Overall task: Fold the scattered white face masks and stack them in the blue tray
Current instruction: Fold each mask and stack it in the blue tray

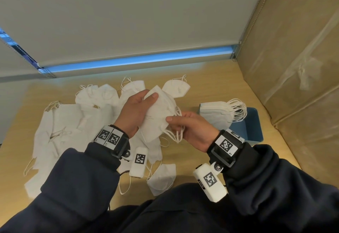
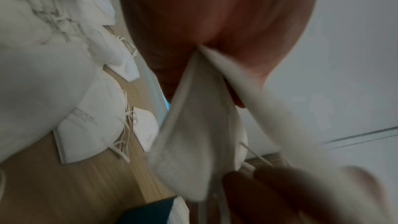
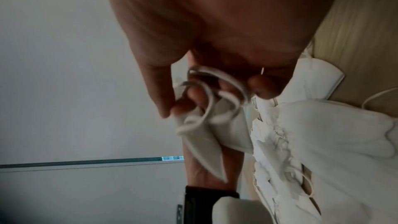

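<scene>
I hold a folded white face mask (image 1: 159, 115) above the middle of the table with both hands. My left hand (image 1: 149, 97) grips its upper end, thumb on top; up close its palm shows above the mask (image 2: 193, 134). My right hand (image 1: 172, 120) pinches the lower right edge, where the ear loops (image 3: 211, 94) hang over its fingers. The blue tray (image 1: 251, 126) stands to the right and holds a stack of folded masks (image 1: 218, 113). Several loose masks (image 1: 73, 122) lie scattered on the left.
The wooden table (image 1: 211, 78) is bounded by a tall cardboard wall (image 1: 293, 67) at the right and a grey roller blind (image 1: 128, 21) behind. A single mask (image 1: 161, 179) lies near the front edge, close to my body.
</scene>
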Motion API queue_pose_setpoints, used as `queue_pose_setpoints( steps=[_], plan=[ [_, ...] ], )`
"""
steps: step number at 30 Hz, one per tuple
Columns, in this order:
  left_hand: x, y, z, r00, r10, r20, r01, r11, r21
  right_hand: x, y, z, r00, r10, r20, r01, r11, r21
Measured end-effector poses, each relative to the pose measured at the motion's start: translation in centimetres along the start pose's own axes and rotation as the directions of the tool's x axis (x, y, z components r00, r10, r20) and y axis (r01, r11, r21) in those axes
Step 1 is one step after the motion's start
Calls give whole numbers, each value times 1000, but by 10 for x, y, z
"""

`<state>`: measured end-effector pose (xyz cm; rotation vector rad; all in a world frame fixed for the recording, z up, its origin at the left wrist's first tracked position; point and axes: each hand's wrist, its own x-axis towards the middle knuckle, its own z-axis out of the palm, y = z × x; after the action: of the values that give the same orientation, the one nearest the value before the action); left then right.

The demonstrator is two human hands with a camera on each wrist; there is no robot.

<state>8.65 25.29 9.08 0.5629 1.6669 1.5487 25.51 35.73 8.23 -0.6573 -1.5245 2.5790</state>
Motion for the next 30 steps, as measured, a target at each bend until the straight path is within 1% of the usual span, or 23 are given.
queue_pose_setpoints(
  steps=[2,4,5,6,7,8,9,10,11,12,13,15,16,17,20,23,25,27,30],
  plan=[
    [5,-3,-8,1000,14,-12,-14,1000,6,0,0,-6,992,-32,-124,43,995,93],
    [9,-8,-19,999,41,-33,-39,997,66,1,-5,-17,971,-21,-239,88,958,274],
    [11,-11,-22,998,57,-31,-54,993,103,1,-8,-23,964,13,-266,92,920,380],
    [12,-14,-23,997,74,-27,-69,988,137,0,-12,-27,963,40,-266,83,897,433],
    [13,-18,-23,996,90,-24,-85,983,163,-1,-16,-31,964,52,-262,65,906,418],
    [13,-20,-22,994,108,-23,-102,977,185,0,-19,-34,959,50,-278,45,944,327],
    [14,-21,-19,992,123,-24,-115,973,202,1,-21,-38,951,18,-309,36,985,169],
    [16,-20,-16,990,136,-22,-129,968,214,0,-25,-43,938,-38,-344,36,999,-12],
    [17,-18,-14,988,151,-12,-144,964,225,0,-29,-49,924,-99,-369,41,986,-162],
    [19,-16,-11,986,167,9,-164,957,239,-1,-33,-56,908,-147,-391,43,964,-262],
    [20,-13,-9,982,183,42,-187,948,257,-3,-37,-64,890,-181,-418,44,948,-316],
    [24,-8,-4,971,200,131,-232,919,317,-10,-44,-80,859,-210,-466,46,940,-337],
    [25,-7,0,964,208,167,-256,899,356,-15,-47,-87,855,-202,-478,46,947,-317],
    [27,-6,5,958,220,184,-277,879,389,-19,-49,-95,854,-184,-487,44,958,-285],
    [32,-7,20,944,285,166,-330,811,484,-34,-57,-116,846,-159,-509,55,975,-214],
    [38,-15,44,909,357,214,-415,726,548,-50,-65,-135,852,-161,-498,30,965,-261],
    [41,-22,63,892,365,268,-452,683,574,-59,-67,-145,846,-170,-505,2,949,-317],
    [44,-28,82,888,331,320,-460,670,583,-67,-68,-154,807,-207,-554,-25,923,-383],
    [48,-38,103,890,270,367,-442,707,552,-75,-64,-167,733,-297,-612,-98,844,-527]
  ],
)
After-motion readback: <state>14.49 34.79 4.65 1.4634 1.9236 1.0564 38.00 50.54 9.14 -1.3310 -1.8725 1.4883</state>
